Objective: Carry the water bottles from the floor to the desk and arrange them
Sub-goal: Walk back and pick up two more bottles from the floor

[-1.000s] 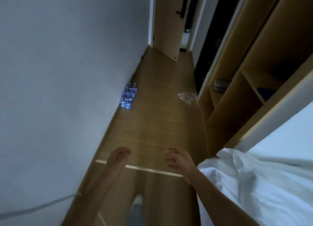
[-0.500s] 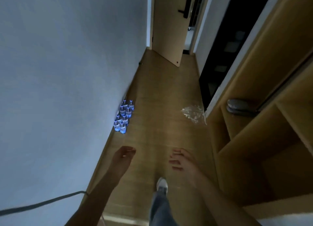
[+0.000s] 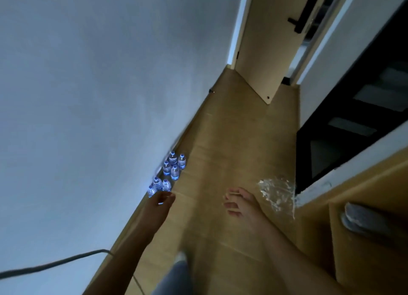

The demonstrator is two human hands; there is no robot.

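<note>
- Cable (image 3: 50, 263): grey, runs along the foot of the wall (image 3: 99, 85), low and to the left of the left hand; too blurred to tell what it joins.
- Water bottles (image 3: 169, 174): a cluster of about seven small clear bottles with blue caps and blue-white labels, standing on the wooden floor (image 3: 231, 140) tight against the wall. They sit just ahead of the left hand, the nearest one partly hidden behind its fingertips. All upright, long axis vertical, caps up. The group as a whole runs in a double row away from the person, parallel to the wall. Label print too small and blurred to read; no brand legible.
- Left hand (image 3: 160, 203): reaching forward, fingers loosely curled, holding nothing. Whether it touches the nearest bottle cannot be told.
- Trouser leg and shoe (image 3: 176, 272): below and between the two hands, blurred.
- Right hand (image 3: 239, 203): held forward, level with the left hand and well apart from it, fingers partly bent and spread, empty.
- Crumpled clear plastic wrap (image 3: 277, 194): lies on the floor just right of the right hand.
- Door (image 3: 271, 40): far ahead of both hands, ajar, with a black handle.
- Wooden shelf unit (image 3: 364, 217): right of the right hand, with a grey rounded object (image 3: 362, 219) in one compartment; I cannot tell what it is.
</note>
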